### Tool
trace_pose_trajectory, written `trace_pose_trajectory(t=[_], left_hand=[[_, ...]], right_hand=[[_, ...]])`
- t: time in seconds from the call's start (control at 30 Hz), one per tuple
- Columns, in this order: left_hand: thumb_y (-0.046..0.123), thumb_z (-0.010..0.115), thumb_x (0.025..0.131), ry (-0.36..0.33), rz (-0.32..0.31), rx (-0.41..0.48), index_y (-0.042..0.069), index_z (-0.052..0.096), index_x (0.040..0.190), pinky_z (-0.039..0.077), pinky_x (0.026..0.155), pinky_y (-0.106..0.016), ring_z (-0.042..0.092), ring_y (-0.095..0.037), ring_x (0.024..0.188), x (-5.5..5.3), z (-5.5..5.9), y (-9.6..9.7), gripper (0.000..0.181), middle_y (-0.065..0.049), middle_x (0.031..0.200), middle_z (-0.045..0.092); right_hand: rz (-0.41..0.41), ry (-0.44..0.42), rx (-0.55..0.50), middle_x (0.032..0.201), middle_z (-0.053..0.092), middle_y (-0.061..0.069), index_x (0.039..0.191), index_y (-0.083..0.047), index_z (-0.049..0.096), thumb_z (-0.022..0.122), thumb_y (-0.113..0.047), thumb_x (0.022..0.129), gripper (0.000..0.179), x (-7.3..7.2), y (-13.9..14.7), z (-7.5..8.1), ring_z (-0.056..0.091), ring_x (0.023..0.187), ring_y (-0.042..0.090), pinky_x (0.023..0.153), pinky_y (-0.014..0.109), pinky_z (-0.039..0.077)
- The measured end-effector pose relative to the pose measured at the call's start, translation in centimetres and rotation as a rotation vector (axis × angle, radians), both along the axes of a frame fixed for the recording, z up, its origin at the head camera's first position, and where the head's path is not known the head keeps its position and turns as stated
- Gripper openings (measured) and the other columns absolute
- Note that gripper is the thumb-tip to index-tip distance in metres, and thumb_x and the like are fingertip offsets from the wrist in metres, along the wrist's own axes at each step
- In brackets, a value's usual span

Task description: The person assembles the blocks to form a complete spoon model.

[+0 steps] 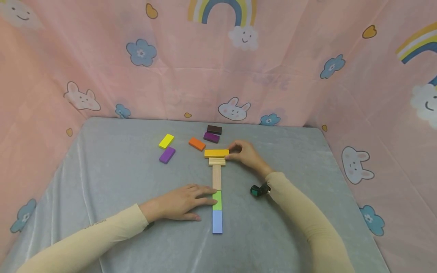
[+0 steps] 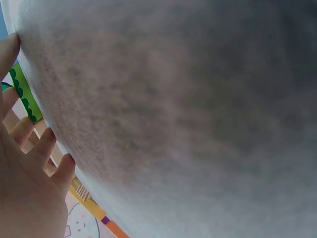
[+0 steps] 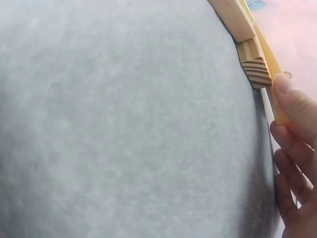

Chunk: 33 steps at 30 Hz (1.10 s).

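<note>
My right hand (image 1: 248, 156) pinches the right end of a yellow-orange block (image 1: 216, 153) between thumb and fingers; it lies crosswise at the far end of a row of blocks. Just nearer is a ridged wooden block (image 1: 217, 162), also crosswise, its striped end showing in the right wrist view. A plain wooden block (image 1: 216, 177), a green block (image 1: 217, 200) and a light blue block (image 1: 217, 222) continue the row toward me, lengthwise. My left hand (image 1: 182, 201) lies palm down beside the row, fingers extended, with fingertips at the green block, whose scalloped side (image 2: 26, 94) appears in the left wrist view.
Behind the row lie an orange block (image 1: 197, 144), a dark purple block (image 1: 211, 137) and a dark brown block (image 1: 214, 129). Farther left are a yellow block (image 1: 166, 141) and a purple block (image 1: 167, 155). A grey cloth (image 1: 112, 170) covers the table; a pink patterned curtain (image 1: 191, 87) surrounds it.
</note>
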<state>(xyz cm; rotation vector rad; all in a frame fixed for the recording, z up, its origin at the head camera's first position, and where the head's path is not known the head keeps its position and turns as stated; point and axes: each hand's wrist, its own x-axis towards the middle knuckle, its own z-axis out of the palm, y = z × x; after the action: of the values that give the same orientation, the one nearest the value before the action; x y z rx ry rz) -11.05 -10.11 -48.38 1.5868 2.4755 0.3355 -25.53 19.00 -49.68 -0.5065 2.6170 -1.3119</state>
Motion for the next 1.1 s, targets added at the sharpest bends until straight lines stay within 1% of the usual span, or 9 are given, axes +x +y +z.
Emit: trace_pose_trajectory(t=[0.17,0.33,0.67,0.97,1.1], left_hand=[[0.05,0.057,0.096,0.005,0.0,0.006,0.031,0.035,0.153,0.038,0.118,-0.043,0.041,-0.02,0.143,-0.03,-0.09,0.0,0.063,0.001,0.163,0.03],[0.05,0.057,0.096,0.017,-0.006,0.012,0.03,0.036,0.152,0.037,0.118,-0.044,0.041,-0.021,0.144,-0.02,-0.12,-0.01,0.063,0.0,0.163,0.031],[0.05,0.057,0.096,-0.003,-0.001,0.008,0.029,0.037,0.152,0.036,0.119,-0.044,0.038,-0.021,0.146,0.03,0.03,0.03,0.063,0.0,0.163,0.03],[0.049,0.058,0.096,0.001,-0.002,0.021,0.028,0.037,0.152,0.036,0.119,-0.044,0.04,-0.022,0.145,0.09,0.01,0.03,0.063,-0.001,0.163,0.031],[0.049,0.058,0.096,-0.007,0.001,0.015,0.029,0.037,0.152,0.036,0.119,-0.043,0.039,-0.021,0.145,0.08,0.11,0.02,0.063,-0.001,0.163,0.031]], right_hand=[[-0.002,0.0,-0.001,0.104,0.07,0.001,0.098,-0.019,0.072,0.084,-0.034,0.078,0.028,-0.06,-0.01,-0.16,0.062,0.102,0.02,0.1,0.045,0.049],[-0.001,-0.008,0.008,0.104,0.069,0.002,0.1,-0.018,0.071,0.084,-0.031,0.079,0.028,-0.08,-0.05,-0.04,0.062,0.102,0.02,0.101,0.045,0.048],[0.017,-0.028,0.031,0.105,0.07,0.005,0.102,-0.014,0.07,0.085,-0.026,0.078,0.03,-0.1,-0.1,0.28,0.063,0.102,0.022,0.1,0.044,0.049],[0.059,-0.04,0.053,0.109,0.07,0.004,0.107,-0.015,0.069,0.083,-0.025,0.08,0.032,-0.1,0.07,0.61,0.061,0.107,0.022,0.108,0.046,0.045],[0.073,-0.044,0.072,0.111,0.07,0.003,0.109,-0.016,0.07,0.082,-0.025,0.081,0.032,-0.11,0.13,0.68,0.061,0.109,0.022,0.108,0.047,0.044]])
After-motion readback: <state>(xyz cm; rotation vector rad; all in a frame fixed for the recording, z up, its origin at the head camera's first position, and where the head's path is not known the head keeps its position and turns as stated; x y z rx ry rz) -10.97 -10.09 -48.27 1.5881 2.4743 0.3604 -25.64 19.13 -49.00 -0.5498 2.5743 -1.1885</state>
